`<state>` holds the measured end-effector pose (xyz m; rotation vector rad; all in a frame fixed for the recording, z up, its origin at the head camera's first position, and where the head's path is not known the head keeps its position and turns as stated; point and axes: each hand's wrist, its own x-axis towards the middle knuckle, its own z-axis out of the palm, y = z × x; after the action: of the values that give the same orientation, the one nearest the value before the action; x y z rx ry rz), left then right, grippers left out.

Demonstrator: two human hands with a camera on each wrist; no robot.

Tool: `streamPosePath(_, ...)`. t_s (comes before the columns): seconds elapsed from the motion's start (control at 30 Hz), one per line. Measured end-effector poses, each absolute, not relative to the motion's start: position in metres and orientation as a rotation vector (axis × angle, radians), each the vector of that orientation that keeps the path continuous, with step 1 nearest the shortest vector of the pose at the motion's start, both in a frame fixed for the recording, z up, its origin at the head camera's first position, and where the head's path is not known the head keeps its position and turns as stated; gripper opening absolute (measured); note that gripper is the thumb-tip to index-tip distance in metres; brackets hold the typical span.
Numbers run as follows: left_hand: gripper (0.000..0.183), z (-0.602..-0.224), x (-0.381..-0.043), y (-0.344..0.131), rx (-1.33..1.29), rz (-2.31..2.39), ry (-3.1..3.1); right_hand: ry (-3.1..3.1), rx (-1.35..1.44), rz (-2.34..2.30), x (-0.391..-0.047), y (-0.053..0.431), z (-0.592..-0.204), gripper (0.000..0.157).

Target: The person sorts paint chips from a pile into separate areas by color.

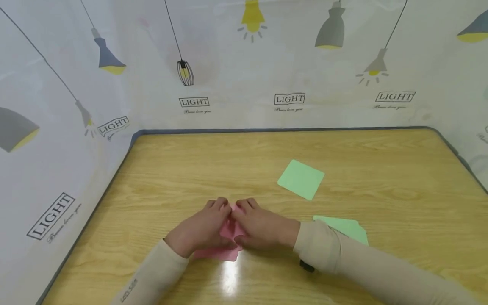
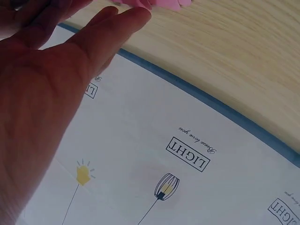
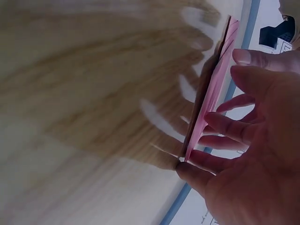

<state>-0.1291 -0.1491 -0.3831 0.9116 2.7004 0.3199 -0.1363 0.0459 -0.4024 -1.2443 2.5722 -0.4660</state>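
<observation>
Several pink paper sheets [image 1: 218, 253] lie in a loose, overlapping pile near the middle front of the table. My left hand [image 1: 203, 228] grips the pile from the left, its thumb along the near side. From the right, my right hand [image 1: 262, 225] holds the same sheets, with its fingertips almost meeting the left ones. Seen from the right wrist, the pink sheets [image 3: 209, 98] form a thin layered stack at the table surface, fingers curled about its edge. Only a strip of pink paper [image 2: 166, 3] shows in the left wrist view. The hands cover much of the pile.
One green square sheet [image 1: 301, 179] lies flat beyond the right hand. More green sheets [image 1: 348, 227] overlap farther right, partly behind the right sleeve. A white lamp-printed sheet [image 1: 236, 114] borders the wooden table [image 1: 183, 169] at the back and sides.
</observation>
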Motion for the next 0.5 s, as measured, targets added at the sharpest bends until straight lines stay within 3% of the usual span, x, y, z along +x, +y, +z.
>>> streamPosePath(0.5,0.066,-0.3814,-0.1294,-0.1457,0.912,0.261,2.686,2.621,-1.293,-0.359,-0.1322,0.0459,-0.4046,0.058)
